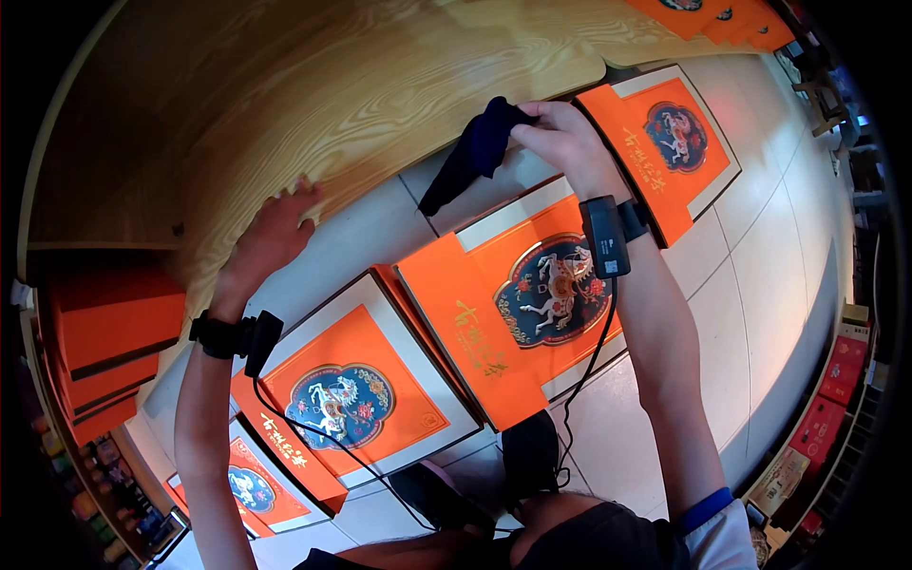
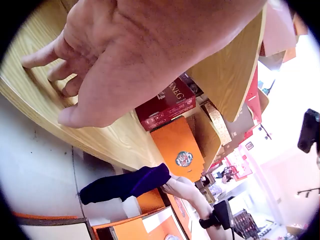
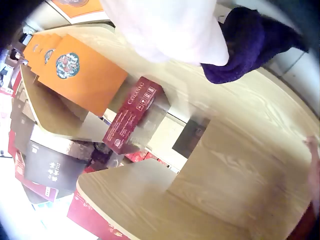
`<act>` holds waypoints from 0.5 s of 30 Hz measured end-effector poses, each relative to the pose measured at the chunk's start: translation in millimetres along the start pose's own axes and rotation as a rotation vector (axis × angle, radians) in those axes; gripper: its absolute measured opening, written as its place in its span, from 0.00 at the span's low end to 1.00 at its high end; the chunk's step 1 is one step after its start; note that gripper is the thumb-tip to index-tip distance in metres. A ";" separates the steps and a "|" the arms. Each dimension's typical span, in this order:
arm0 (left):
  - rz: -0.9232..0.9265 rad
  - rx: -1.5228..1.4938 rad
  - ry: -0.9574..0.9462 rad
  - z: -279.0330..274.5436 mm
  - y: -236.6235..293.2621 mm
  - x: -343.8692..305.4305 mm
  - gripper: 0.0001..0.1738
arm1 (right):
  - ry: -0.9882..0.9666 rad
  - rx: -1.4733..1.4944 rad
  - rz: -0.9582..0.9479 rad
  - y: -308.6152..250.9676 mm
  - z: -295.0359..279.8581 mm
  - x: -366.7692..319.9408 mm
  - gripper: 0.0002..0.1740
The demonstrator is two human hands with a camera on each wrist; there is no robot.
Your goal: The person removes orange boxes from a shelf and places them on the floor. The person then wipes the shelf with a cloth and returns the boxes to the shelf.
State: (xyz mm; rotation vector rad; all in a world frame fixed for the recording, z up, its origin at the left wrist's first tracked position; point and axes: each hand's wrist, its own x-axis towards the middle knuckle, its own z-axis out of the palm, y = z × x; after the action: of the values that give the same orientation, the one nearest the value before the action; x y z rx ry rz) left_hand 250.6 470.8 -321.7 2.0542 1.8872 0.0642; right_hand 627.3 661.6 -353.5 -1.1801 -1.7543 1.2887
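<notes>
My right hand pinches a dark purple cloth, which hangs down over the tiled floor beside the shelf's front edge. In the right wrist view the cloth is bunched below the fingers. My left hand rests with spread, loosely bent fingers at the edge of the pale wooden shelf board. The left wrist view shows this hand palm side, its fingertips on the wood and nothing held. Beneath my arms lie orange gift boxes with a horse emblem, one in the middle and one at the left.
Another orange box lies by my right forearm. Stacked orange boxes stand at the left. A dark red carton and upright orange boxes sit on the shelf. Cables run from both wrist cameras.
</notes>
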 end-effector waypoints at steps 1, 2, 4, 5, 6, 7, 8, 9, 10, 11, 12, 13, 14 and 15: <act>-0.011 0.016 0.005 -0.1 1.9 -0.7 0.29 | -0.049 -0.019 0.042 -0.1 -3.3 3.3 0.23; -0.012 0.014 0.005 0.7 1.0 -0.6 0.29 | -0.097 -0.037 0.084 -0.2 -6.3 6.5 0.27; 0.012 0.001 0.004 0.4 -1.1 1.0 0.29 | -0.115 0.009 0.084 10.8 -8.6 13.7 0.26; 0.012 0.001 0.004 0.4 -1.0 1.4 0.29 | -0.133 0.057 0.083 16.4 -8.9 16.7 0.26; -0.013 0.001 -0.015 -0.9 0.7 2.1 0.29 | -0.133 0.057 0.083 21.0 -9.5 19.2 0.26; -0.039 0.001 -0.035 -1.5 1.6 2.6 0.29 | -0.095 0.021 0.074 25.7 -10.1 21.2 0.25; -0.038 0.001 -0.036 -1.0 0.8 2.7 0.29 | -0.058 -0.015 0.064 30.7 -10.9 22.3 0.24; -0.013 0.013 -0.022 -0.4 -0.7 2.8 0.29 | -0.058 -0.015 0.065 22.1 -12.7 17.5 0.24; 0.012 0.024 -0.008 0.1 -1.3 2.7 0.29 | -0.067 -0.005 0.067 5.2 -15.8 8.5 0.25; 0.010 0.022 -0.008 0.6 -1.4 2.3 0.29 | -0.078 0.004 0.070 -5.2 -17.2 3.6 0.25; 0.004 0.025 -0.004 0.6 -0.6 2.0 0.29 | -0.080 0.002 0.070 -5.8 -17.2 4.3 0.25; -0.002 0.029 0.000 0.7 -0.2 1.8 0.29 | -0.076 -0.029 0.088 -6.0 -17.3 5.9 0.25; -0.003 0.027 0.000 1.9 -1.6 1.8 0.29 | -0.072 -0.060 0.105 -6.3 -17.5 7.8 0.25; 0.020 0.023 0.021 3.6 -4.5 1.8 0.29 | -0.073 -0.061 0.107 -1.3 -18.4 11.0 0.25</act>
State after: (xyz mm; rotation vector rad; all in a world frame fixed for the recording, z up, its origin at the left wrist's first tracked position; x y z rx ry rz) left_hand 247.4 472.1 -326.7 2.0952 1.8892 0.0701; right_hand 639.0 678.3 -346.7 -1.2914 -1.8153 1.3642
